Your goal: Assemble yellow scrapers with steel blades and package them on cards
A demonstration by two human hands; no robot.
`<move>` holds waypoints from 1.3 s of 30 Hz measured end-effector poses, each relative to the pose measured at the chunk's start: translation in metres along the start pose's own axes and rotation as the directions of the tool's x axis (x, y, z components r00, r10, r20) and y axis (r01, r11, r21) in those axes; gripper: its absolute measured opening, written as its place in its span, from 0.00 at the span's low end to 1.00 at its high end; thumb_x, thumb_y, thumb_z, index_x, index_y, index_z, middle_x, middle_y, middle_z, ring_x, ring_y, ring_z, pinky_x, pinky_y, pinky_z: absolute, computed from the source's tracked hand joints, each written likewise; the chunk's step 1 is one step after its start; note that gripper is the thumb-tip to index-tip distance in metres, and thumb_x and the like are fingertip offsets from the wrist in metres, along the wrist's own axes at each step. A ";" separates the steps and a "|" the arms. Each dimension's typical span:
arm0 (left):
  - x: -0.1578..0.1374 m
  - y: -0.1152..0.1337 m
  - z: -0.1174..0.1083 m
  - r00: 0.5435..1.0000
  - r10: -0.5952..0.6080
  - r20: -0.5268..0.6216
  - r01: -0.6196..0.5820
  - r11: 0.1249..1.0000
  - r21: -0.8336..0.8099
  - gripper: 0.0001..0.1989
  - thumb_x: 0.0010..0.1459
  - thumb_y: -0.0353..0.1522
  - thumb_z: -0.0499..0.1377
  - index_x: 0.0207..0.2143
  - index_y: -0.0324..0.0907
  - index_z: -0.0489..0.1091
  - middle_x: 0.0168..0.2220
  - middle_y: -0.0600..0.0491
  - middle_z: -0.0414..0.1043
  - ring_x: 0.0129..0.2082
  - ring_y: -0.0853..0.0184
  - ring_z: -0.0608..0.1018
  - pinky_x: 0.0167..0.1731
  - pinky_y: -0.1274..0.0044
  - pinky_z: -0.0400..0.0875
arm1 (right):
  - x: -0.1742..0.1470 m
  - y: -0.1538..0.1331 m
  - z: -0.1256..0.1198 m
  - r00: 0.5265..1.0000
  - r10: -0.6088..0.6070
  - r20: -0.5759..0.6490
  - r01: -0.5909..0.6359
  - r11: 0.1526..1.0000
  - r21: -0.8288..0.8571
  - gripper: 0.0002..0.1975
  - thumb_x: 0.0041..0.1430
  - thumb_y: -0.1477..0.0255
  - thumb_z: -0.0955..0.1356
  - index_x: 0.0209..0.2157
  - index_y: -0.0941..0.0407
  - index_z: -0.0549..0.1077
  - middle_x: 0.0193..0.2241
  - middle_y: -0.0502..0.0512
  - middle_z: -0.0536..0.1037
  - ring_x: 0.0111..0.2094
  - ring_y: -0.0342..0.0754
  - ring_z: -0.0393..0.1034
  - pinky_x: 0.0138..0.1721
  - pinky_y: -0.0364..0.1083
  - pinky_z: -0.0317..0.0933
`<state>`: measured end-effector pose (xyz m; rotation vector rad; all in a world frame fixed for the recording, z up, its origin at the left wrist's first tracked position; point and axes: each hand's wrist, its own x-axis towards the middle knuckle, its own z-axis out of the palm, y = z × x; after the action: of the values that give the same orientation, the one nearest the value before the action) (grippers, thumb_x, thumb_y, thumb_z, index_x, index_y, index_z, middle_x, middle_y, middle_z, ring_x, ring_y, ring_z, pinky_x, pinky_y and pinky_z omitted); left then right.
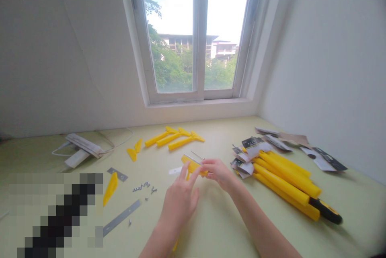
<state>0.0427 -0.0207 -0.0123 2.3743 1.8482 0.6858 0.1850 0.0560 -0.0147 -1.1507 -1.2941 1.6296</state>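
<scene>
We looked from one camera on the person's head, forward and down. The pale table (217, 218) filled the lower half of our frame; the window (199, 29) stood farther, at upper centre. Nearer to us, at lower centre, were the left hand (180, 195) and the right hand (219, 173).

The held piece (192, 164) is yellow, tabletop (223, 222) pale green
</scene>
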 end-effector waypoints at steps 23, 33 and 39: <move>0.000 0.006 0.001 0.996 -0.081 0.041 0.078 0.994 0.072 0.28 0.50 0.22 0.46 0.53 0.53 0.53 0.56 0.44 0.52 0.33 0.67 0.74 0.31 0.77 0.67 | 0.000 -0.003 0.003 0.999 0.039 -0.028 -0.038 0.998 0.040 0.06 0.36 0.74 0.68 0.23 0.59 0.72 0.20 0.48 0.71 0.22 0.39 0.63 0.25 0.39 0.54; 0.001 0.007 0.000 0.997 -0.082 -0.014 0.082 0.995 -0.050 0.27 0.50 0.21 0.45 0.50 0.52 0.57 0.55 0.44 0.53 0.36 0.63 0.74 0.31 0.74 0.67 | 0.001 -0.003 0.001 1.000 0.013 -0.010 -0.012 0.994 0.106 0.07 0.39 0.73 0.69 0.25 0.59 0.72 0.21 0.48 0.72 0.22 0.39 0.64 0.27 0.40 0.56; 0.002 0.005 -0.002 0.987 -0.151 -0.060 0.127 0.947 -0.296 0.23 0.51 0.23 0.45 0.48 0.51 0.58 0.55 0.47 0.52 0.38 0.64 0.73 0.36 0.72 0.65 | -0.003 -0.006 -0.001 0.990 -0.006 0.138 -0.027 0.971 0.238 0.09 0.44 0.69 0.68 0.29 0.58 0.72 0.27 0.51 0.74 0.26 0.39 0.66 0.29 0.39 0.57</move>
<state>0.0470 -0.0210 -0.0086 2.0390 1.7786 0.9770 0.1874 0.0551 -0.0081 -0.9131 -1.1380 1.8436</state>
